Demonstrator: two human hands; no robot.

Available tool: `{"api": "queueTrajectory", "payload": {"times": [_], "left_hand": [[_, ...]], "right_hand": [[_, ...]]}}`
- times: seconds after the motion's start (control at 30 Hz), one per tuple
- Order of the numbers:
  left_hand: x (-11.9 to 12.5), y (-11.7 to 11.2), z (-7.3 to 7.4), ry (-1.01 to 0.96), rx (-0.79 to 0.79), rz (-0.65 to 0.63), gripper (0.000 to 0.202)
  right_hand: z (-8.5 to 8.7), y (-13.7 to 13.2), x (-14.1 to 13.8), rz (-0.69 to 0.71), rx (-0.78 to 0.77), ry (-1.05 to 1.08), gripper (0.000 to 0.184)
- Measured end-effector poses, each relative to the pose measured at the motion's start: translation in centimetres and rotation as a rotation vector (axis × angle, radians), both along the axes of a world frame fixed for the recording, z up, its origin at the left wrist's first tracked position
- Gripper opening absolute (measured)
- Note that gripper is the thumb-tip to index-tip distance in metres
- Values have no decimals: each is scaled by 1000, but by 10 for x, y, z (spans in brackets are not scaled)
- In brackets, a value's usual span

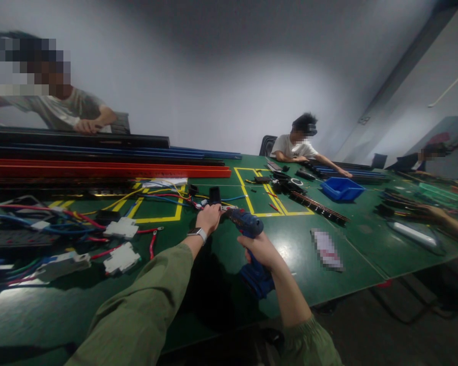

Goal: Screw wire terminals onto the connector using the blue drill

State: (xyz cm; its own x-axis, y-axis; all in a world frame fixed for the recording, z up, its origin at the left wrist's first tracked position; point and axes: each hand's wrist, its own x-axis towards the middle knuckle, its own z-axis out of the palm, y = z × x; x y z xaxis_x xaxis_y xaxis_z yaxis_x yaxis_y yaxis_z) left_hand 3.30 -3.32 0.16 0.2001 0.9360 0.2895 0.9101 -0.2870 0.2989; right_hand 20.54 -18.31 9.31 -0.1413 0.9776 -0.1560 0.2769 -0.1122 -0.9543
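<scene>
My right hand [262, 249] is wrapped round the grip of a blue cordless drill [256, 277]. The drill's nose points left and away from me, its tip close to my left hand [209, 218]. The fingers of that hand are pinched together at a small part on the ends of several coloured wires [164, 194]; the part itself is mostly hidden. Just behind the fingers stands a small black block [214, 194]. Left of my left arm lie white breaker-like modules [122, 258] with red leads.
Long red rails [107, 170] and black bars [76, 137] are stacked at the far left. A blue bin [342, 189] and a copper-coloured strip [320, 207] lie to the right on the green table [301, 284]. Co-workers sit across and at the right.
</scene>
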Motion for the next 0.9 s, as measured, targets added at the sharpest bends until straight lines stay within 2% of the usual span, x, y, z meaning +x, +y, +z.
{"api": "queueTrajectory", "payload": {"times": [0.6, 0.9], "left_hand": [[0, -1, 4, 2, -37, -1, 46], [0, 2, -1, -12, -6, 3, 46]], "right_hand": [[2, 0, 0, 3, -9, -9, 25], [3, -1, 0, 11, -23, -6, 26]]}}
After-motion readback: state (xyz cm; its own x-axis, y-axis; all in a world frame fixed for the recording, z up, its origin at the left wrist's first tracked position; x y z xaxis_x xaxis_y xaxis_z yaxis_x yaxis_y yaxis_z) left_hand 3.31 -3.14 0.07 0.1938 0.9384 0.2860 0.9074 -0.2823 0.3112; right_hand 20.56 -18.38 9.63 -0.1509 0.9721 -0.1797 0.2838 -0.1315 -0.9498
